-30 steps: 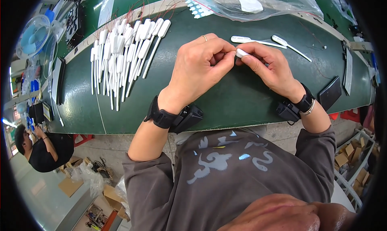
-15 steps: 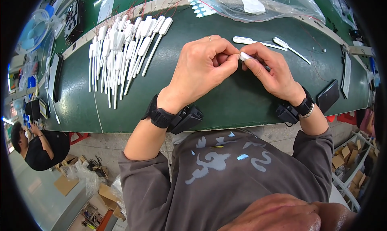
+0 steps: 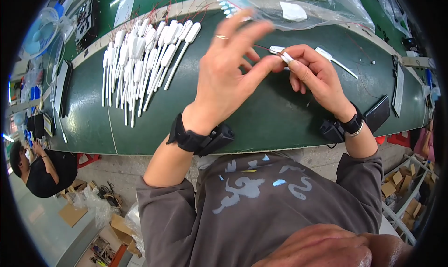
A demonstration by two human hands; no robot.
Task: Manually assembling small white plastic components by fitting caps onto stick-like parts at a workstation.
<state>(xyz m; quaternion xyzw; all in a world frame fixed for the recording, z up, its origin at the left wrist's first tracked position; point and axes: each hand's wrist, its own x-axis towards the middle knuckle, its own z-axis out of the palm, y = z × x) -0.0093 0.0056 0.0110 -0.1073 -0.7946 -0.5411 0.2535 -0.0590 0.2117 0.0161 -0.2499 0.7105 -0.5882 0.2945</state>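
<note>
My right hand (image 3: 319, 76) pinches a small white plastic piece (image 3: 286, 57) between thumb and fingers. A thin red wire runs from near that piece toward the upper left, behind my left fingers. My left hand (image 3: 226, 71) is open. Its fingers are spread and blurred, and its thumb tip is right by the piece; whether it touches is unclear. Beyond my right hand lie white paddle-shaped parts with thin stems: one (image 3: 276, 49) is partly covered by the hands, another (image 3: 325, 54) shows more fully. Left of my hands, many similar white parts (image 3: 135, 57) lie in a pile with red wires at their far ends.
Clear plastic bags (image 3: 322, 17) lie along the far edge of the green table (image 3: 186, 108). At the right are a black flat device (image 3: 377, 109) and a long dark strip (image 3: 397, 87). A fan (image 3: 42, 31) and another person (image 3: 44, 169) are at the left.
My left hand has opened from its pinch by the white piece, its fingers lifting away and spreading. My right hand keeps the piece, and the red wire now shows beside it.
</note>
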